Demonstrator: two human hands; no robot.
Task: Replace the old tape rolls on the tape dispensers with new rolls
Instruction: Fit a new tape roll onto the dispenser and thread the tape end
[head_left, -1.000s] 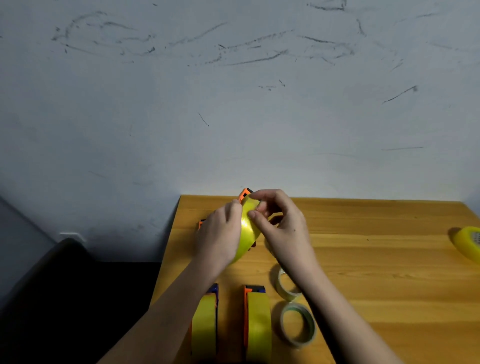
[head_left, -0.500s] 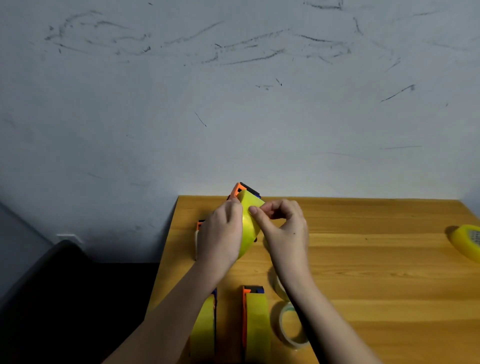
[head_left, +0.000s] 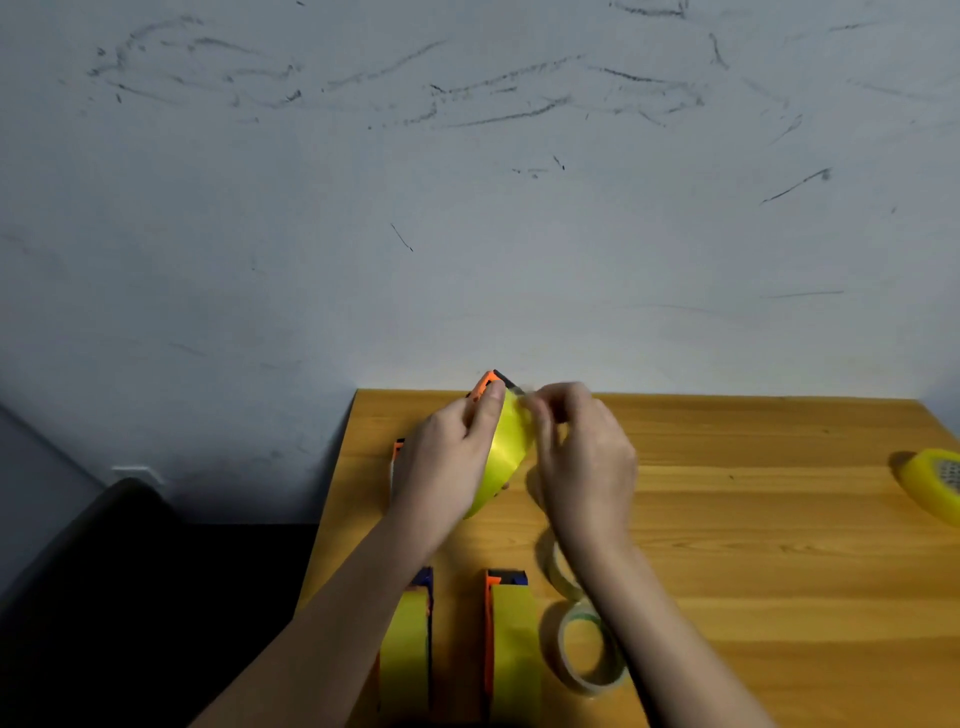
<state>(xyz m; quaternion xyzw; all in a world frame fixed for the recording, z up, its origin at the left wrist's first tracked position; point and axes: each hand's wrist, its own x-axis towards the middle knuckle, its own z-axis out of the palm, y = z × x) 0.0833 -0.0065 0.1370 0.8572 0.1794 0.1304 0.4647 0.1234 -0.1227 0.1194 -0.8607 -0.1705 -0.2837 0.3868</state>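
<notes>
Left hand (head_left: 447, 467): I see it raised above the table (head_left: 753, 519), grip wrapped round a tape dispenser (head_left: 488, 383) loaded with a yellow roll (head_left: 506, 447); thumb lies along the roll's top edge.
Right hand (head_left: 584, 457): fingers curled, tips pinched together at the upper end of the yellow roll, just beside the left thumb. Blurred there; I cannot tell for sure what is pinched, it looks like the loose tape end.
Held dispenser: tilted, orange and dark nose pointing up and away from me, above the far left part of the table.
Near edge, left: dispenser with yellow roll (head_left: 408, 654), lying lengthwise, partly under the left forearm.
Near edge, middle: second dispenser with yellow roll (head_left: 511, 649), orange side, just beside the first, apart from it.
Clear rolls: one nearly spent ring (head_left: 589, 652) flat on the table just right of the middle dispenser; another ring (head_left: 558, 566) behind it, mostly hidden by the right wrist.
Far right: yellow roll (head_left: 932, 483) at the table's right edge, cut off by the frame.
Behind left hand: orange bit of another item (head_left: 398, 447), mostly hidden.
Backdrop: scuffed pale wall (head_left: 467, 208).
</notes>
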